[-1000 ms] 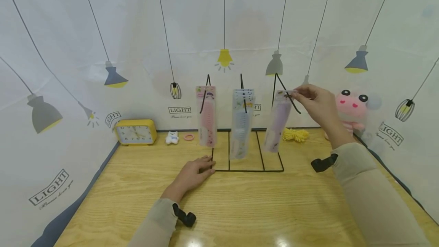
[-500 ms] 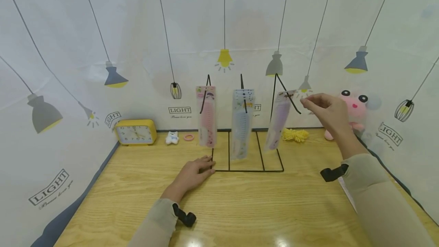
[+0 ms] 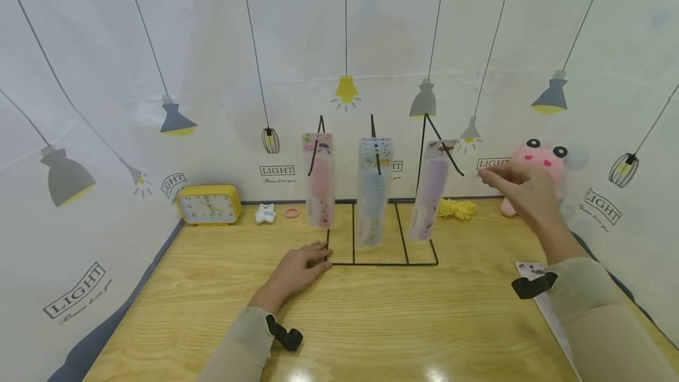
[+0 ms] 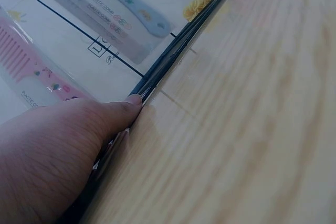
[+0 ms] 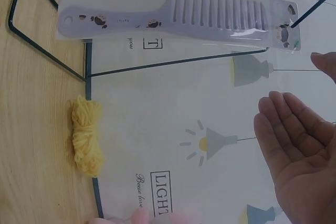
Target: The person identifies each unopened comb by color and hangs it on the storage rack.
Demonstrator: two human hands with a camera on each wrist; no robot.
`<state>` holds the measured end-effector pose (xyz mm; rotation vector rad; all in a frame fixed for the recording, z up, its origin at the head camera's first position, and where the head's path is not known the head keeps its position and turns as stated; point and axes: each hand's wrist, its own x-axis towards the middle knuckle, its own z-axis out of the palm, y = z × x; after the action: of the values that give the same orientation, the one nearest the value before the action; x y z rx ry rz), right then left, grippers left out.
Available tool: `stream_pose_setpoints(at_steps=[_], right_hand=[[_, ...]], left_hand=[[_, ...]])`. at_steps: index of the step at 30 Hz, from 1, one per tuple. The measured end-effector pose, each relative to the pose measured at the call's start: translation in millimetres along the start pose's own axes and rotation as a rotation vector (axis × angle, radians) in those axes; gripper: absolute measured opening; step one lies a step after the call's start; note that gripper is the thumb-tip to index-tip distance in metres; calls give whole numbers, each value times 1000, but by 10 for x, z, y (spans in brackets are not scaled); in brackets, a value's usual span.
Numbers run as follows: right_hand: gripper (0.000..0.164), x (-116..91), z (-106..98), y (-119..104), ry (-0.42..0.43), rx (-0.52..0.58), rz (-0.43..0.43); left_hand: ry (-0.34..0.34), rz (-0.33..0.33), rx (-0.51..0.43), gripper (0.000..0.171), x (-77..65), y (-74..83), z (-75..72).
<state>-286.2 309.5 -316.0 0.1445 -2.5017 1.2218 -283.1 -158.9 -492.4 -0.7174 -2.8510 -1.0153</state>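
My left hand (image 3: 294,273) rests at the near left corner of a black wire display rack (image 3: 382,264), thumb against its base bar in the left wrist view. The rack's three hooks carry plastic combs in clear packets: a pink comb (image 3: 319,184) on the left, light blue combs (image 3: 373,193) stacked in the middle, and a purple comb (image 3: 432,190) on the right. To the right of the purple comb, in mid-air, is my right hand (image 3: 530,193). Its fingers are extended together with the thumb apart, holding nothing in the right wrist view (image 5: 302,156).
A flat packet (image 3: 532,270) with a printed top lies at the right, partly under my right sleeve. Along the back stand a yellow clock (image 3: 208,204), a small white bear figure (image 3: 266,213), a pink ring (image 3: 292,213), yellow yarn (image 3: 457,209) and a pink plush toy (image 3: 536,155).
My right hand has let go of the purple comb's packet and moved right and down, away from the hook. The packet swings slightly on it. My left hand has stayed put.
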Motion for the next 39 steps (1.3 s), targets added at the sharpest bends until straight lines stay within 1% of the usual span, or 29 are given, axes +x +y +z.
stream_pose_setpoints(at_steps=[3,10,13,14,16,19,21,24,27,31,33,37,39], right_hand=[[48,-43,-15,67,12,-13,-23],[51,-182,-80,270,4,-11,26],[50,-228,-104,380,2,-30,16],[48,-241,-107,421,2,-45,-2],[46,-281,-116,501,-10,-68,-14],[45,-365,-121,629,-54,-83,-15],[48,-434,-130,729,-98,-82,23],[52,-529,-151,920,-137,-83,80],[56,-616,-175,1156,-151,-114,142],[62,-700,-189,1468,-165,-188,167],[68,-733,-190,1604,-178,-187,209],[70,-801,-204,1832,-152,-217,252],[68,-829,-210,1920,-125,-239,243]], left_hand=[[-2,-5,0,42,0,-3,4],[-5,-4,6,43,5,-12,3],[-4,2,6,43,2,-18,0],[-6,-5,6,43,1,-21,-1],[-7,-8,6,43,-1,-25,-1],[-6,-2,5,43,-1,-33,4],[-7,-5,1,44,3,-38,7],[-7,2,-8,43,10,-41,13],[-9,1,-8,43,16,-42,22],[1,-2,6,42,13,-29,18],[4,-3,11,42,9,-26,10],[-3,-7,6,43,10,-28,4],[-4,-6,2,43,14,-32,6]])
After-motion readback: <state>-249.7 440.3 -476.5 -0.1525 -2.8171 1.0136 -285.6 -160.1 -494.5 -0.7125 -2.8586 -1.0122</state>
